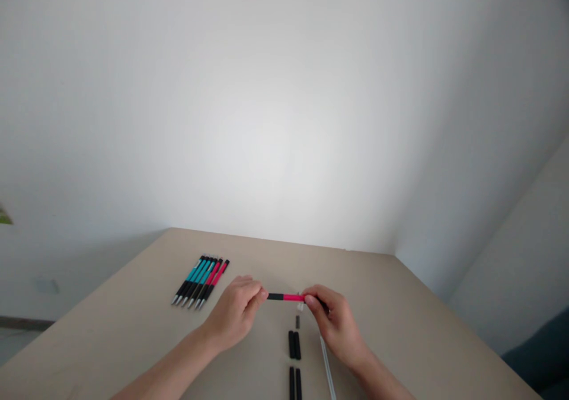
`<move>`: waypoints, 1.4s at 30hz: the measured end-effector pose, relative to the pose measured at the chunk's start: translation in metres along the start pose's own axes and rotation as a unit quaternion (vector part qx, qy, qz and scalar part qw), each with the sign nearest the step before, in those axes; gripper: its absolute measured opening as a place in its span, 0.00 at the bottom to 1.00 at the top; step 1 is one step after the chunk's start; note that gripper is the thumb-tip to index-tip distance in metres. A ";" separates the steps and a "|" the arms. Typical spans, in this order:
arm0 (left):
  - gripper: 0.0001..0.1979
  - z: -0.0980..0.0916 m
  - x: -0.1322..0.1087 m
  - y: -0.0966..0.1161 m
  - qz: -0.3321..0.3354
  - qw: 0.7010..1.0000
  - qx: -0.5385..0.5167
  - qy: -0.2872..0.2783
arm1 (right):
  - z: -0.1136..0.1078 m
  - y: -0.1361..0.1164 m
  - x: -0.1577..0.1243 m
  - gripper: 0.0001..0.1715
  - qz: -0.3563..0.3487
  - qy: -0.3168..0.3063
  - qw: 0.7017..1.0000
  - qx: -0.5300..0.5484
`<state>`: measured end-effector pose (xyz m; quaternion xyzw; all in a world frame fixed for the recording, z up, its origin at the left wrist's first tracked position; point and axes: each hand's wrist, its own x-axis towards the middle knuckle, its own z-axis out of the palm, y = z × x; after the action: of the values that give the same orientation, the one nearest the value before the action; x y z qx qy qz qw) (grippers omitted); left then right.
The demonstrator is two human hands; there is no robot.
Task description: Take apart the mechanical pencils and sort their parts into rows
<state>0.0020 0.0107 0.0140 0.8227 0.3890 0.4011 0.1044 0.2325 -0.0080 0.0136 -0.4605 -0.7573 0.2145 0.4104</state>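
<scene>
A pink and black pen (291, 297) is held level above the table between my two hands. The fingers of my left hand (237, 308) are closed round its black end. Pinching the pink end is my right hand (329, 317), and a dark part sticks out past its fingers. Under and just in front of the pen lie small clear pieces (300, 307), a small dark grey piece (297, 322) and two short black tubes (294, 345). Two more black tubes (295, 383) lie nearer to me. Thin clear white rods (328, 367) lie partly beneath my right hand.
A row of several blue and pink pens with black grips (200, 281) lies to the left on the beige table (146, 305). A white wall (275, 121) rises behind the table's back edge. Something dark teal (537, 349) is beyond the right edge.
</scene>
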 end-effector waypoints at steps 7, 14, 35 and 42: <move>0.17 0.005 -0.001 0.008 -0.064 0.973 -0.219 -0.016 | 0.008 -0.011 -0.001 0.19 -0.005 0.012 1.000 0.020; 0.16 0.005 -0.010 0.021 0.005 0.973 -0.228 0.036 | 0.011 -0.023 -0.004 0.10 -0.074 0.000 0.997 -0.022; 0.06 0.004 -0.004 0.002 0.002 1.000 0.011 -0.010 | 0.012 -0.001 0.001 0.32 0.095 0.000 0.995 0.040; 0.14 -0.001 -0.003 0.007 -0.007 0.997 0.011 -0.073 | 0.010 0.004 0.002 0.31 0.090 -0.012 0.994 0.060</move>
<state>0.0039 0.0034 0.0161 0.8482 0.3906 0.3345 0.1266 0.2258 -0.0038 0.0060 -0.4984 -0.7038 0.3011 0.4070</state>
